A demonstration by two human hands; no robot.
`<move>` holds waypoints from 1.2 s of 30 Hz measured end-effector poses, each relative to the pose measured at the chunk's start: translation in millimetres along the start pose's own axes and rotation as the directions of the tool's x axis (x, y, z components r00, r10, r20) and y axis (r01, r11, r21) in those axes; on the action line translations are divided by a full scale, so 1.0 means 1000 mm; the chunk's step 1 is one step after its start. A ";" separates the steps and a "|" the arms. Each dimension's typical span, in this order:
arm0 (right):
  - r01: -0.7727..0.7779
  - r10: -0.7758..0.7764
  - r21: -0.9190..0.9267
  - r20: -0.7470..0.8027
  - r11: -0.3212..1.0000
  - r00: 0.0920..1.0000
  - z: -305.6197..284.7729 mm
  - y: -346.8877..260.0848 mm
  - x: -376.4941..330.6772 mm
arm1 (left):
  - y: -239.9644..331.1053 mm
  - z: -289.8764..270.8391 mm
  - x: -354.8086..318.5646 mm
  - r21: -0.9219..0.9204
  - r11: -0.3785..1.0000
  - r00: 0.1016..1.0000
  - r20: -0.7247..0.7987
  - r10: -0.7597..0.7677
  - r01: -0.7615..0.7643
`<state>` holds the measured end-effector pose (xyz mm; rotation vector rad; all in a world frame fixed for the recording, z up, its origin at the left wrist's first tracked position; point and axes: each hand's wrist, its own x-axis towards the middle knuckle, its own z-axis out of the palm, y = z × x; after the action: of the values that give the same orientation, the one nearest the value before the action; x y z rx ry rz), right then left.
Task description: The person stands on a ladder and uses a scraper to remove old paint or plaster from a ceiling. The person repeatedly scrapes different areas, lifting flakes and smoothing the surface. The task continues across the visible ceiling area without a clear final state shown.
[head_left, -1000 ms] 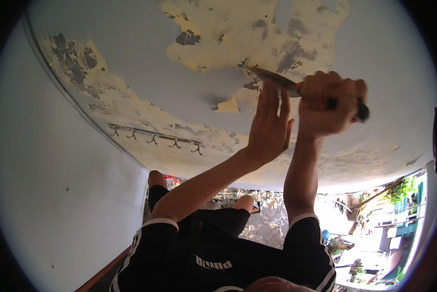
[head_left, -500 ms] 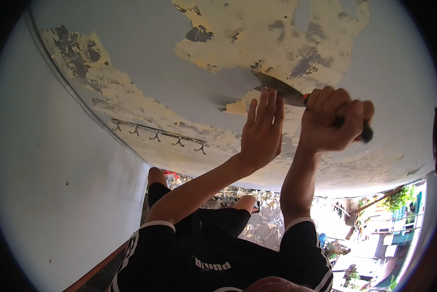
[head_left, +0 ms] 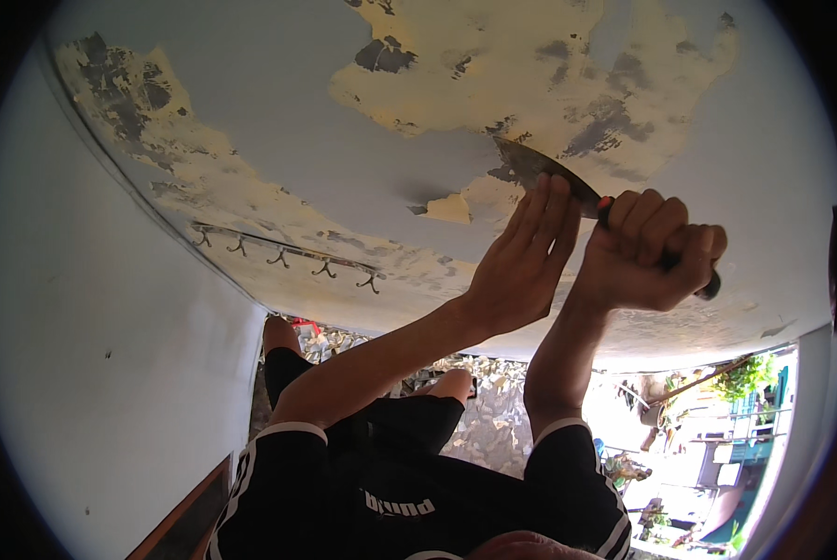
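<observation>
Ideally, we'd hold the dark, tapered metal scraper (head_left: 529, 161) near flat and push steadily so we don't gouge. It's at our 1 o'clock, tip toward 10. Our right hand (head_left: 647, 245) is clenched round its black handle (head_left: 709, 286); our left hand (head_left: 521, 275) is flat, straight fingertips apparently bracing the blade. Smooth pale-grey paint (head_left: 442, 177) ends raggedly; the exposed cream layer (head_left: 512, 86) looks matte, blotched dark grey.
</observation>
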<state>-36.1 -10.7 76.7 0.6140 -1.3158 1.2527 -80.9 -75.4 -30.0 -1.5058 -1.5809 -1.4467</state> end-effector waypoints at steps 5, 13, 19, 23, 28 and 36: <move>0.076 -0.080 -0.160 -0.015 0.984 0.997 0.008 0.020 -0.011 | 0.006 0.002 -0.007 -0.046 0.987 0.985 -0.074 -0.155 0.151; 0.045 -0.040 -0.057 0.090 0.997 0.995 0.005 -0.002 -0.002 | -0.006 -0.016 -0.003 -0.002 1.000 1.000 0.011 0.012 -0.012; 0.030 -0.030 0.020 -0.003 0.999 1.000 0.015 -0.012 0.016 | 0.006 -0.018 0.013 -0.047 0.999 1.000 -0.014 0.013 -0.014; 0.076 -0.077 -0.004 -0.020 0.997 0.997 0.017 0.003 0.005 | -0.005 -0.012 -0.002 0.030 1.000 1.000 0.012 -0.005 0.005; 0.068 -0.063 0.080 -0.061 0.994 0.996 0.026 0.005 0.007 | 0.005 -0.015 0.003 -0.073 0.996 0.998 -0.031 -0.056 0.053; 0.061 -0.060 0.039 -0.029 0.997 0.998 0.025 0.015 0.005 | 0.010 -0.018 0.005 -0.070 0.996 0.997 -0.056 -0.052 0.048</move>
<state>-59.9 -27.2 82.4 0.6575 -1.2428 1.2362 -78.4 -92.0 -16.8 -1.4585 -1.5594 -1.5735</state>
